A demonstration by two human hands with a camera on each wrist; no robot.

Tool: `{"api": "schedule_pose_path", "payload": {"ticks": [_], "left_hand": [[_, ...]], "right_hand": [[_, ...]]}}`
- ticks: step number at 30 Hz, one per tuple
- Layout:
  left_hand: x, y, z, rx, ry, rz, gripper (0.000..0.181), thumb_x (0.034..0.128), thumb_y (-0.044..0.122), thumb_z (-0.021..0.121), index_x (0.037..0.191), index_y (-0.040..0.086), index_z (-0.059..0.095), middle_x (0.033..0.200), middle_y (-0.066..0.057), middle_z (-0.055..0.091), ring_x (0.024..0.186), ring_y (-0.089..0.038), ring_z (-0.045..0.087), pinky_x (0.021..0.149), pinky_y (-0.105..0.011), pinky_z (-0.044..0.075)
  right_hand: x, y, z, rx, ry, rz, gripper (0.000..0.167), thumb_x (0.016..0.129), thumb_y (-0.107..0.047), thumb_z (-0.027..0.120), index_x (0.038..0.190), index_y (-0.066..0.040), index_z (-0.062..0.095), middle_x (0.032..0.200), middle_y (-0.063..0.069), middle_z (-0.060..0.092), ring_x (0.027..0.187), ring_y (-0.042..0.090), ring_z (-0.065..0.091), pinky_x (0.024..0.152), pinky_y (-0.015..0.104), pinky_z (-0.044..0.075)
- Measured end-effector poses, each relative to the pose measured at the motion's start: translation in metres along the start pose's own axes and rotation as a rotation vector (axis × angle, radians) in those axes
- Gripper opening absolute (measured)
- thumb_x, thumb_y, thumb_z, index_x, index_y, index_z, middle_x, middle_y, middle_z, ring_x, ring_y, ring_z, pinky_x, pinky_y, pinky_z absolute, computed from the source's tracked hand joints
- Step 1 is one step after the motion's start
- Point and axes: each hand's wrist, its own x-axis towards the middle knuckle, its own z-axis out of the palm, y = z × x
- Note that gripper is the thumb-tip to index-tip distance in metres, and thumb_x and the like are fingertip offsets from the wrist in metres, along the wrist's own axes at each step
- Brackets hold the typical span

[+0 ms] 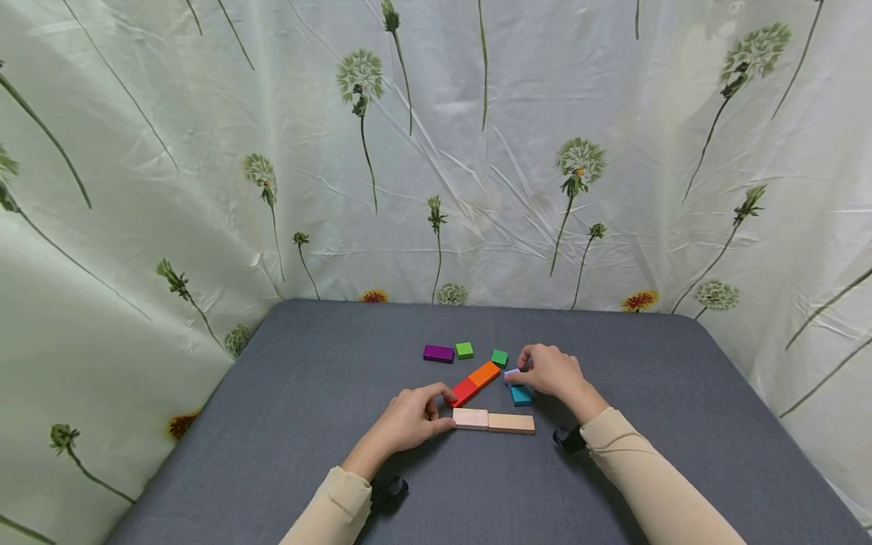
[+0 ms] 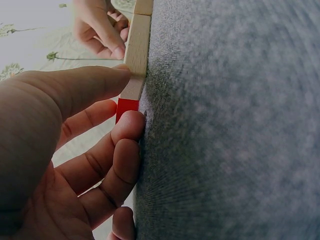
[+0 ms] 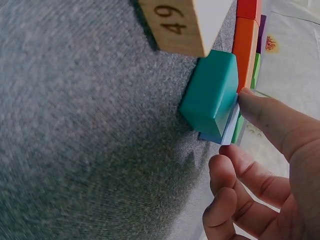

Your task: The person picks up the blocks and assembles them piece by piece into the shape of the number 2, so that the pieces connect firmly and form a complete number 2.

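Note:
Two pale wooden blocks (image 1: 471, 418) (image 1: 511, 423) lie end to end on the table. Behind them, a red block (image 1: 463, 392) and an orange block (image 1: 484, 374) form a slanting row. My left hand (image 1: 407, 418) has its thumb against the left wooden block (image 2: 136, 60) and its forefinger at the red block's (image 2: 127, 106) near end, other fingers loosely bent. My right hand (image 1: 553, 372) pinches a light blue block (image 3: 231, 120) between thumb and forefinger, right behind the teal block (image 3: 212, 90). Fingers partly hide the light blue block in the head view.
A green block (image 1: 499, 357) lies by the orange block's far end. Farther left are a light green block (image 1: 465, 350) and a purple block (image 1: 438, 353). A flower-patterned curtain (image 1: 504, 166) hangs behind the grey table (image 1: 306, 378).

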Motion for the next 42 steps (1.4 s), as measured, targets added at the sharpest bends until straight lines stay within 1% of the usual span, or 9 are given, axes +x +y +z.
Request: {"api": "schedule_pose_path", "payload": {"ticks": [11,17,22,27,31,37,42], "left_hand": [[-0.001,-0.001,0.000,0.005,0.008,0.019,0.031,0.0933,0.028,0.086,0.119,0.021,0.072,0.073,0.009,0.056,0.061,-0.003,0.046,0.058,-0.022,0.036],[-0.001,0.000,0.000,0.001,0.006,0.011,0.031,0.0936,0.028,0.086,0.120,0.021,0.072,0.073,0.009,0.056,0.061,-0.004,0.046,0.058,-0.022,0.036],[-0.001,0.000,0.000,0.004,0.003,0.005,0.031,0.0937,0.028,0.085,0.120,0.021,0.072,0.074,0.009,0.056,0.061,-0.005,0.046,0.058,-0.023,0.036],[0.000,-0.001,0.000,0.005,0.003,0.003,0.031,0.0937,0.028,0.085,0.120,0.021,0.071,0.074,0.009,0.056,0.061,-0.005,0.046,0.058,-0.023,0.036],[-0.001,-0.001,0.000,0.006,0.001,0.001,0.031,0.0936,0.029,0.086,0.120,0.021,0.071,0.074,0.008,0.056,0.061,-0.005,0.046,0.058,-0.023,0.036],[0.000,0.000,0.000,0.004,-0.002,-0.007,0.031,0.0937,0.029,0.085,0.120,0.021,0.071,0.074,0.008,0.057,0.062,-0.006,0.047,0.058,-0.023,0.037],[0.000,0.000,0.000,0.008,0.000,-0.004,0.031,0.0937,0.029,0.085,0.120,0.021,0.071,0.074,0.008,0.057,0.062,-0.006,0.047,0.059,-0.023,0.036]], "right_hand": [[0.001,0.000,-0.002,0.025,-0.018,0.033,0.037,0.092,-0.047,0.084,0.096,-0.013,0.068,0.087,0.005,0.064,0.083,0.023,0.058,0.079,0.045,0.041],[0.002,0.003,-0.004,0.026,-0.022,0.038,0.036,0.092,-0.046,0.084,0.095,-0.013,0.068,0.085,0.004,0.063,0.081,0.021,0.058,0.078,0.043,0.041],[0.004,0.007,-0.008,0.036,-0.013,0.027,0.035,0.092,-0.044,0.084,0.095,-0.012,0.069,0.083,0.004,0.064,0.078,0.021,0.059,0.075,0.042,0.042],[0.007,0.012,-0.012,0.042,-0.003,0.033,0.034,0.092,-0.041,0.085,0.097,-0.011,0.070,0.088,0.005,0.067,0.078,0.022,0.060,0.076,0.044,0.045],[0.012,0.015,-0.014,0.049,-0.006,0.060,0.033,0.092,-0.040,0.085,0.099,-0.012,0.071,0.093,0.006,0.069,0.082,0.023,0.061,0.081,0.047,0.046],[0.016,0.016,-0.017,0.051,-0.015,0.074,0.032,0.092,-0.038,0.086,0.101,-0.010,0.072,0.099,0.009,0.071,0.084,0.025,0.062,0.079,0.046,0.047],[0.020,0.015,-0.019,0.045,-0.014,0.104,0.032,0.093,-0.037,0.086,0.105,-0.010,0.074,0.103,0.010,0.073,0.089,0.028,0.064,0.086,0.051,0.048]]}}
